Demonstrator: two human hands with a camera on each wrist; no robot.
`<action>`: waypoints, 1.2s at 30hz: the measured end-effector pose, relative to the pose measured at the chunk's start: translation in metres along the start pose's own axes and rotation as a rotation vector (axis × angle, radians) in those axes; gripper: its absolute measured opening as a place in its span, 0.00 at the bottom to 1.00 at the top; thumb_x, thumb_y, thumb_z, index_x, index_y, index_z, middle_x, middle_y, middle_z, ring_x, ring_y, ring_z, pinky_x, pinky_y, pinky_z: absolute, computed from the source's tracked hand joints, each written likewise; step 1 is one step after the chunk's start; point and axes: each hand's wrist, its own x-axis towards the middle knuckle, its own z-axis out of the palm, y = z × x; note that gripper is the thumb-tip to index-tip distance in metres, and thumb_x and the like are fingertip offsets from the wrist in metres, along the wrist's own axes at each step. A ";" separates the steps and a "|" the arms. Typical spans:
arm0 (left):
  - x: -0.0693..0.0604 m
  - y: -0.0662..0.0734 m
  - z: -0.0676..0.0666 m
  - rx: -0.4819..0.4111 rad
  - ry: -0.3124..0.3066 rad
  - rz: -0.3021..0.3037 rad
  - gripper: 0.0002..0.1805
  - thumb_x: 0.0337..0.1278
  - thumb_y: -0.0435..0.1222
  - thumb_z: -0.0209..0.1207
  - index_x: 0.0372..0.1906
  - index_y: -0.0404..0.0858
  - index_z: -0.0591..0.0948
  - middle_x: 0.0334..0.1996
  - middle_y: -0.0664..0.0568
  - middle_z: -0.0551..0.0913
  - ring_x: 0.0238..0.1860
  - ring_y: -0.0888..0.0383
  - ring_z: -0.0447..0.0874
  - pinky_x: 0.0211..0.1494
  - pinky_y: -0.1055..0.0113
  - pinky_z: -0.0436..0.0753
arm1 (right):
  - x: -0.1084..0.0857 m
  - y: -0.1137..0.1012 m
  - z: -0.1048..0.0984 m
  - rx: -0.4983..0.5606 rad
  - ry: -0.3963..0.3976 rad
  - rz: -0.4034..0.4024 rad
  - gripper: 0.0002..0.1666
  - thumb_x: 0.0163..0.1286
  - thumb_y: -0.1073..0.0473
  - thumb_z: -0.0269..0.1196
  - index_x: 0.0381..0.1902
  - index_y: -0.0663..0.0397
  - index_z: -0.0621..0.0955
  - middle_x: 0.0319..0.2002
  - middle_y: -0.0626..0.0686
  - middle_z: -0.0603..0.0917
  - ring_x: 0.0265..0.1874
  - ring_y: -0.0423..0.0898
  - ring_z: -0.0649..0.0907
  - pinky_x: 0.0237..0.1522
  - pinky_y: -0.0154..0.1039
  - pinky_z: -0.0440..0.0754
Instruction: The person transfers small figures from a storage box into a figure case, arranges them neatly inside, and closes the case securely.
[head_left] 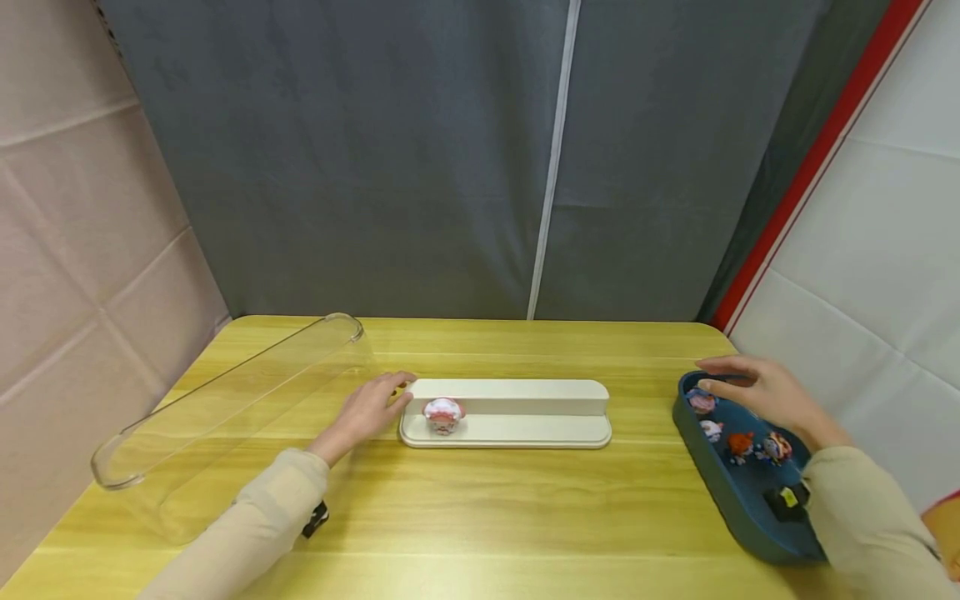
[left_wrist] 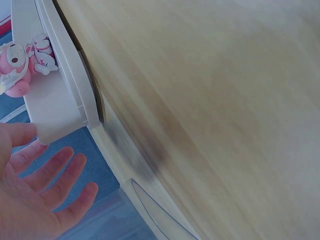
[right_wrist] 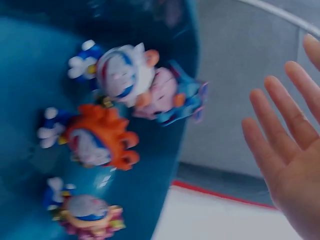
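A pink-and-white figurine [head_left: 444,415] stands near the left end of a long white stepped stand [head_left: 540,429]. My left hand [head_left: 369,410] is at that end, its fingertips by the stand's corner. In the left wrist view, the left hand's fingers [left_wrist: 47,170] are spread beside the corner; whether they touch it is hard to tell. Over the far end of a dark blue tray [head_left: 712,487], my right hand [head_left: 772,398] hovers with nothing in it. Several small figurines lie in the tray, among them an orange one [right_wrist: 102,142] and a white-hooded one [right_wrist: 125,75].
A clear plastic cover [head_left: 232,408] lies slantwise on the left of the wooden table [head_left: 480,517]. A small black object with a yellow mark [head_left: 787,500] is in the tray. Behind the table hangs a grey curtain [head_left: 360,167]; white panels stand at both sides.
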 end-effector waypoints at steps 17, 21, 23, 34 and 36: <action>-0.001 0.001 0.000 -0.003 -0.006 -0.005 0.16 0.59 0.39 0.53 0.52 0.41 0.74 0.44 0.47 0.77 0.42 0.50 0.76 0.38 0.55 0.75 | 0.003 0.049 0.006 0.174 -0.053 0.226 0.37 0.64 0.44 0.52 0.62 0.62 0.62 0.56 0.67 0.66 0.49 0.51 0.70 0.47 0.55 0.68; -0.001 0.001 0.001 -0.006 -0.005 -0.005 0.16 0.59 0.39 0.52 0.52 0.41 0.74 0.44 0.47 0.77 0.43 0.50 0.75 0.39 0.54 0.75 | 0.003 0.056 0.010 0.246 -0.061 0.228 0.38 0.64 0.45 0.53 0.62 0.65 0.60 0.58 0.68 0.64 0.45 0.36 0.70 0.49 0.60 0.62; -0.002 0.001 0.000 -0.011 -0.003 -0.007 0.16 0.59 0.39 0.52 0.52 0.41 0.74 0.45 0.47 0.77 0.43 0.50 0.75 0.39 0.54 0.75 | 0.003 0.059 0.012 0.257 -0.064 0.224 0.38 0.64 0.45 0.54 0.62 0.66 0.60 0.58 0.69 0.63 0.41 0.29 0.68 0.49 0.60 0.61; -0.002 0.001 -0.001 -0.009 0.001 -0.002 0.16 0.59 0.39 0.53 0.52 0.41 0.74 0.44 0.46 0.77 0.42 0.51 0.76 0.39 0.54 0.75 | 0.004 0.073 0.021 0.271 -0.111 0.244 0.37 0.65 0.47 0.53 0.62 0.67 0.59 0.57 0.69 0.64 0.43 0.35 0.71 0.46 0.48 0.71; -0.002 0.001 -0.001 -0.007 0.001 0.000 0.16 0.59 0.39 0.53 0.52 0.41 0.74 0.44 0.47 0.77 0.42 0.51 0.76 0.39 0.54 0.75 | 0.004 0.074 0.022 0.249 -0.121 0.248 0.38 0.65 0.46 0.53 0.62 0.67 0.59 0.56 0.69 0.65 0.45 0.44 0.72 0.44 0.46 0.72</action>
